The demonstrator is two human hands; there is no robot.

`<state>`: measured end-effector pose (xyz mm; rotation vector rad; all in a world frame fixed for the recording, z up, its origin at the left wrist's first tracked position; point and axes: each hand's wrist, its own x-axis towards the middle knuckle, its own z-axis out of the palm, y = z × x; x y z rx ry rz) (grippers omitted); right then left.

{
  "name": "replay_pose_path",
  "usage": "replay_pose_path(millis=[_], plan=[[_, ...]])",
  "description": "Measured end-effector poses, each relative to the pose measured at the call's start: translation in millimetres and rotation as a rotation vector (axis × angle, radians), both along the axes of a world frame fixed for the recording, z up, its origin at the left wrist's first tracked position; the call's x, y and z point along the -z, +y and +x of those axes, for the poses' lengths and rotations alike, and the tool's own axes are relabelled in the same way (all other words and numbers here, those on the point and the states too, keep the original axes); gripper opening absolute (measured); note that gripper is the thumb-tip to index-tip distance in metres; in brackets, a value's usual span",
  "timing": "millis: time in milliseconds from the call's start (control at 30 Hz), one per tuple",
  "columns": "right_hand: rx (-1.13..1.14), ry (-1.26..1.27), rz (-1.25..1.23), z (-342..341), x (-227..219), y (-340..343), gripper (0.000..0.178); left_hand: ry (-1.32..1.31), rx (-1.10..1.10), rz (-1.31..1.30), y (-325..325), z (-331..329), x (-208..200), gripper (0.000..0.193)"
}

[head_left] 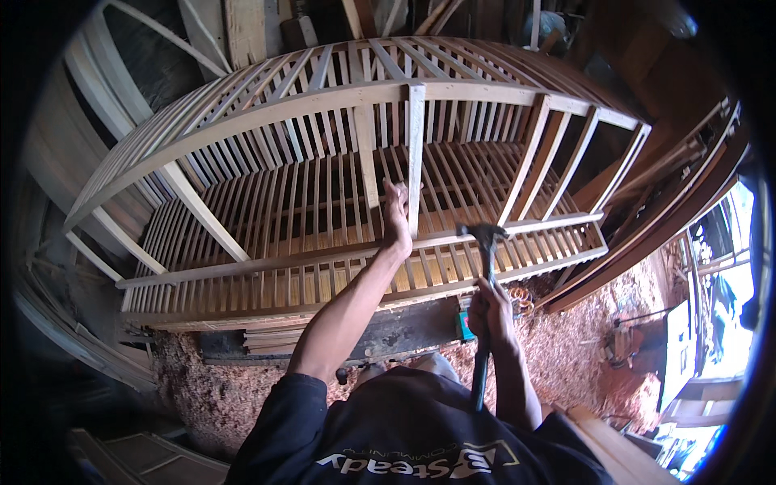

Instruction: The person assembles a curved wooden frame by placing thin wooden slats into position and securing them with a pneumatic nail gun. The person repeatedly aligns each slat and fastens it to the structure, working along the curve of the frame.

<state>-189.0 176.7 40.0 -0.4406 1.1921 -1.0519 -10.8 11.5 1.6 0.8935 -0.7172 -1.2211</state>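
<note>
A large wooden slatted frame (267,265) with a curved top rail stretches across the view in front of me. My left hand (396,217) is at its middle, held against an upright wooden slat (415,153) that joins the top rail to the lower rail. The thumb side shows left of the slat, and the fingers are partly hidden behind it. In my right hand (493,311) is a claw hammer (490,263), gripped around its dark handle. The hammer's metal head points away from me, close to the lower rail, right of my left hand.
Beneath the frame is a dark bench (380,339) with a stack of thin wood strips (271,340) on it. A small green box (465,325) is near my right hand. Wood shavings (558,364) cover the floor. Long curved boards (655,242) stand at the right.
</note>
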Motion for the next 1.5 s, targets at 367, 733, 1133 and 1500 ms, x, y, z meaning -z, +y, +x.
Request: replay_pose_path(millis=[367,733,1133,1500], plan=[[-0.919,0.944,-0.352,-50.1,89.7,123.2,0.032,-0.832,-0.263,-0.332,194.1,87.6,20.6,0.021],[-1.444,1.137,-0.583,41.2,295.9,39.7,0.022,-1.045,-0.1,0.194,325.2,82.9,119.8,0.02],[-0.941,0.989,-1.01,22.5,338.9,34.9,0.028,-0.716,-0.152,0.931,446.9,31.3,183.7,0.023],[-0.768,1.547,-0.739,-177.5,288.1,56.8,0.05,-0.709,0.18,0.828,367.5,51.9,241.8,0.02]])
